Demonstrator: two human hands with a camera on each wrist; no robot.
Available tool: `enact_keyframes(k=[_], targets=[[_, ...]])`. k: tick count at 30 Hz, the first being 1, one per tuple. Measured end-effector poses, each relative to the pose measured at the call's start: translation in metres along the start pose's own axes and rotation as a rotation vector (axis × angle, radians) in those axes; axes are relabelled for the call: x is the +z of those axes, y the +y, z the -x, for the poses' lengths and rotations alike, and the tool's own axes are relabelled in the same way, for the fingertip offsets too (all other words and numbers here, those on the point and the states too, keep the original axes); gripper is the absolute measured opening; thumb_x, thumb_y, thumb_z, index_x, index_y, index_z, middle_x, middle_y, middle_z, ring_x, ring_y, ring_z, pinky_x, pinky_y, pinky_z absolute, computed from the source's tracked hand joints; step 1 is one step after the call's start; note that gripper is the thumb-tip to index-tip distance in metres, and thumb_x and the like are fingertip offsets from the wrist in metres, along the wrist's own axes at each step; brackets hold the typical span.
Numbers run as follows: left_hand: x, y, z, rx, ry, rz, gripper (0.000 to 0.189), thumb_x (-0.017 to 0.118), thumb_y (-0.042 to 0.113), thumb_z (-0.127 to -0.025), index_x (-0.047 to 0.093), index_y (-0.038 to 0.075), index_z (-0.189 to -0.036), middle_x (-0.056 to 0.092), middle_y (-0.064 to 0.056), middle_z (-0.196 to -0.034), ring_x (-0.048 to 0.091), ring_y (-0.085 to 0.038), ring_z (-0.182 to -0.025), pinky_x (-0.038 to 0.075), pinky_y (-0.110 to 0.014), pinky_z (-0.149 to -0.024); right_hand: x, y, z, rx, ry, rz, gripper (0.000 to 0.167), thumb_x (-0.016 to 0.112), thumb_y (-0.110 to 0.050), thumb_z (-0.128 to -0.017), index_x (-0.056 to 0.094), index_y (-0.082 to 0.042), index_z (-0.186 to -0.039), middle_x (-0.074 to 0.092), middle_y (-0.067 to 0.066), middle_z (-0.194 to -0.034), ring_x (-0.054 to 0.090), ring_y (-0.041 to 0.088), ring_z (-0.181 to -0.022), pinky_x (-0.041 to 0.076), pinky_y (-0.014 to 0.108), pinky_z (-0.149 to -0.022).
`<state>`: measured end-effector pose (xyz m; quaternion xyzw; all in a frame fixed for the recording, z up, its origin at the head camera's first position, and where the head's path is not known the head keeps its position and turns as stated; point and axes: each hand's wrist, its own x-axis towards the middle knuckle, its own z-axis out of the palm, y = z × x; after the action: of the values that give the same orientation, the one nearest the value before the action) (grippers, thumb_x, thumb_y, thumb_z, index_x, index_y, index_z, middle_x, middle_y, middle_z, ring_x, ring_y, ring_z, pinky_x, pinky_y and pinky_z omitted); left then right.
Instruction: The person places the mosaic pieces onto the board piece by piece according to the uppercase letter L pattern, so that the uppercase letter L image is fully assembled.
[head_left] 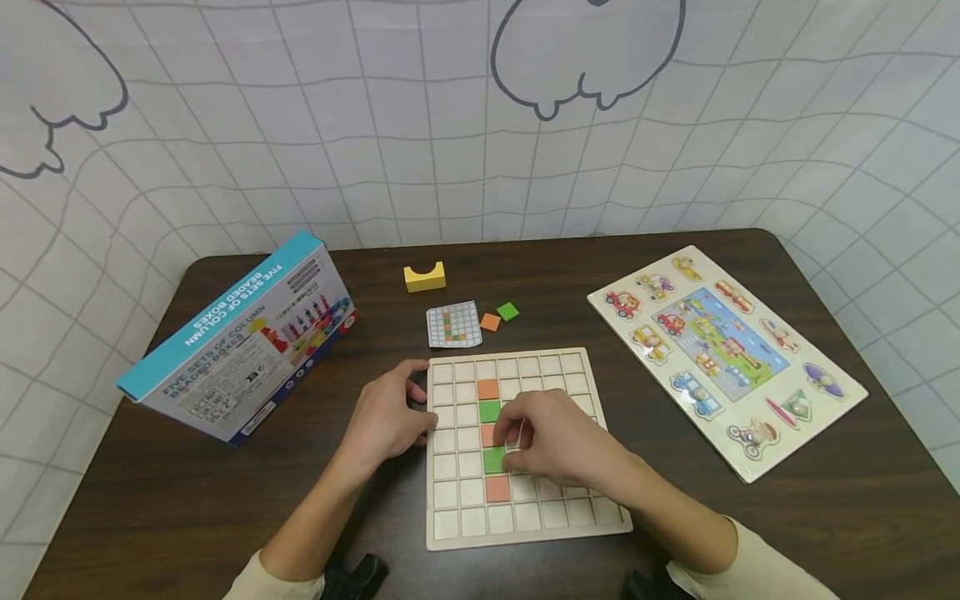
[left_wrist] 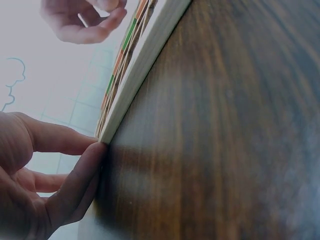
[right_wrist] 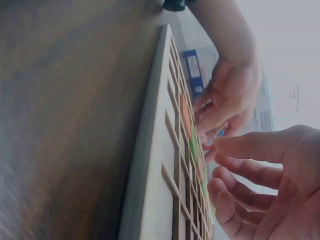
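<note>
A wooden grid board lies on the dark table. One of its columns holds alternating orange and green square tiles, among them an orange tile and a green tile. At the board's left edge, my left hand grips the rim between thumb and fingers, as the left wrist view also shows. My right hand hovers low over the tile column, fingers loosely bent, their tips by the lower green tile. In the right wrist view, nothing shows between the right hand's fingers.
Behind the board lie a pattern card, a loose orange tile, a loose green tile and a yellow notched block. A blue-and-white box stands at left; a picture puzzle board lies at right.
</note>
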<state>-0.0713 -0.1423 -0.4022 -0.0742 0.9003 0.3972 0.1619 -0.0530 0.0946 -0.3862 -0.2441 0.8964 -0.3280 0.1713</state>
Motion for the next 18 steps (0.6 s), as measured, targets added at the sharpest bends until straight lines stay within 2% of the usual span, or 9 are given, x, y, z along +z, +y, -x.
enact_keyframes(k=[9,18], targets=[[0.001,0.0,0.0,-0.009,0.002,0.003,0.073,0.081,0.005,-0.083,0.051,0.012,-0.15,0.061,-0.012,-0.104,0.066,-0.018,-0.055,0.054,-0.029,-0.051,-0.022,0.012,-0.019,0.054,0.023,-0.051,0.013,0.083,-0.007,-0.081,0.078,-0.014,-0.092,0.066,-0.006,-0.077,0.06,0.011,-0.073,0.05,0.027,-0.068],[0.001,0.0,0.0,-0.007,0.003,0.005,0.074,0.081,0.004,-0.083,0.052,0.011,-0.15,0.061,-0.012,-0.105,0.066,-0.018,-0.055,0.055,-0.029,-0.05,-0.044,0.03,-0.045,0.058,0.079,-0.083,0.013,0.079,-0.007,-0.085,0.08,-0.011,-0.097,0.07,-0.001,-0.084,0.063,0.014,-0.079,0.052,0.03,-0.072]])
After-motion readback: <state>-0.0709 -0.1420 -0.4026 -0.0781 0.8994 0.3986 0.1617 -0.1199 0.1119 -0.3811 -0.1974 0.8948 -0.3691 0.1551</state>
